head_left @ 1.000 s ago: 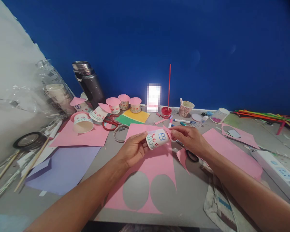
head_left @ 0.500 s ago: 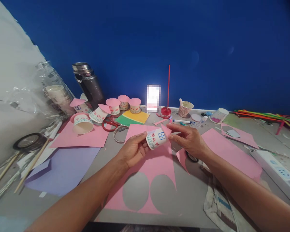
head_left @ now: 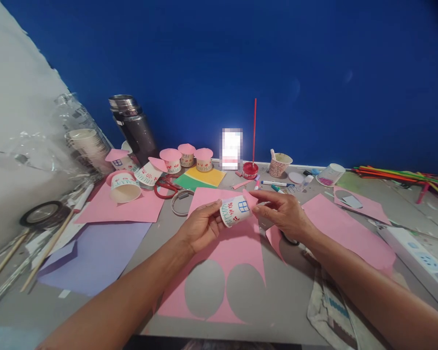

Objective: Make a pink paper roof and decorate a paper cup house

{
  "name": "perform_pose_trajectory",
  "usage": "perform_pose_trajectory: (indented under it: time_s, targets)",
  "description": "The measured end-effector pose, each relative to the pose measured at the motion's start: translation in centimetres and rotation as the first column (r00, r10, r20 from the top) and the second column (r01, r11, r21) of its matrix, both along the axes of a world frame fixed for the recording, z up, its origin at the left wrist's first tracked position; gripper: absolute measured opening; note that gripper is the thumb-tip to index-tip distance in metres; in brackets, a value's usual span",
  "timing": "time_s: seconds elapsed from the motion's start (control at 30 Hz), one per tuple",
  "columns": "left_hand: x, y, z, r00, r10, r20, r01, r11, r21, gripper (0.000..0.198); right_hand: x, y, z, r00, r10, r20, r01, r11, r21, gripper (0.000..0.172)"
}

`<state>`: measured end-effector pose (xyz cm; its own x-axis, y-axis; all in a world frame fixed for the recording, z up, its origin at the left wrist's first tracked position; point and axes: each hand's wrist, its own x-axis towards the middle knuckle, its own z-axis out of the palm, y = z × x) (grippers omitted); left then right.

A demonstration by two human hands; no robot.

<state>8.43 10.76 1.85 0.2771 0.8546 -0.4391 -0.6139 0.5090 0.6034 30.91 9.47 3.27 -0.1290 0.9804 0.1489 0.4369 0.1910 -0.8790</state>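
Left hand (head_left: 200,227) grip grasping a decorated paper cup (head_left: 235,211) on its side, right hand (head_left: 282,212) grip pinching its pink paper top (head_left: 248,197), above a pink sheet (head_left: 237,248) on the tabletop (head_left: 292,291)

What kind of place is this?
Probably a craft table at home or in a classroom: the left hand holds a decorated paper cup over cut pink paper, with finished cup houses, red scissors and markers behind.
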Motion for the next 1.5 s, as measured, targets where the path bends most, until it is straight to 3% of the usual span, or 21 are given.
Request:
perform_pose_trajectory:
  time_s: [0.23, 0.37, 0.47, 0.57, 0.7, 0.8, 0.9, 1.07, 1.17, 1.27, 1.37, 1.43, 1.5]
  targets:
    - [0.4, 0.0, -0.5, 1.0, 0.007, 0.026, -0.006, 0.999, -0.05, 0.016, -0.3, -0.5, 1.0, 0.996, -0.055, 0.076, 0.05, 0.997, 0.066, 0.041]
    - [0.2, 0.2, -0.3, 0.998, 0.03, 0.055, -0.027, 0.998, -0.05, 0.019, 0.8, -0.3, 2.1, 0.983, -0.186, 0.005, 0.184, 0.974, 0.132, 0.041]
    - [0.0, 0.3, 0.0, 0.994, 0.062, 0.091, -0.058, 0.997, -0.047, 0.019, 1.4, 0.4, 1.8, 0.963, -0.241, -0.124, 0.24, 0.971, -0.023, 0.03]
    - [-0.1, 0.3, 0.3, 0.989, 0.074, 0.127, -0.07, 0.997, -0.038, 0.02, 0.7, 0.8, 0.5, 0.952, -0.141, -0.272, 0.043, 0.941, -0.336, 0.027]
    - [0.3, 0.1, 0.7, 0.984, 0.078, 0.158, -0.071, 0.996, -0.046, 0.024, -1.1, 0.5, -1.4, 0.9, -0.005, -0.436, -0.239, 0.83, -0.503, 0.037]
    - [0.4, -0.2, 0.8, 0.981, 0.081, 0.177, -0.067, 0.994, -0.082, 0.027, -1.9, 0.2, -2.2, 0.825, -0.018, -0.565, -0.343, 0.779, -0.525, 0.044]
    - [0.1, -0.3, 0.4, 0.982, 0.03, 0.185, -0.015, 0.997, -0.082, 0.03, -2.2, 0.1, -2.7, 0.747, -0.06, -0.662, -0.39, 0.766, -0.51, 0.046]
    - [-0.3, -0.2, -1.0, 0.99, -0.06, 0.131, 0.053, 0.997, 0.058, 0.035, -2.9, -0.2, -2.5, 0.631, -0.087, -0.771, -0.453, 0.766, -0.457, 0.053]
    - [-0.6, 0.3, -1.6, 0.995, -0.095, 0.022, 0.092, 0.988, 0.122, 0.025, -3.0, -0.2, -2.4, 0.589, -0.089, -0.803, -0.466, 0.775, -0.427, 0.052]
    - [-1.7, 1.4, -1.4, 0.981, -0.034, -0.189, 0.076, 0.973, 0.218, 0.018, -2.8, -0.1, -2.5, 0.568, -0.093, -0.818, -0.459, 0.789, -0.409, 0.048]
    - [-3.6, 2.4, 0.0, 0.947, 0.166, -0.274, -0.036, 0.905, 0.425, 0.028, -2.3, 0.1, -2.8, 0.56, -0.095, -0.823, -0.459, 0.792, -0.403, 0.045]
    - [-4.8, 2.5, 1.1, 0.897, 0.294, -0.33, -0.003, 0.75, 0.661, 0.036, -2.1, 0.2, -3.1, 0.56, -0.095, -0.823, -0.466, 0.786, -0.407, 0.044]
    - [-5.5, 2.1, 2.1, 0.86, 0.306, -0.409, 0.164, 0.593, 0.788, 0.042, -1.9, 0.3, -3.4, 0.563, -0.095, -0.821, -0.476, 0.775, -0.416, 0.042]
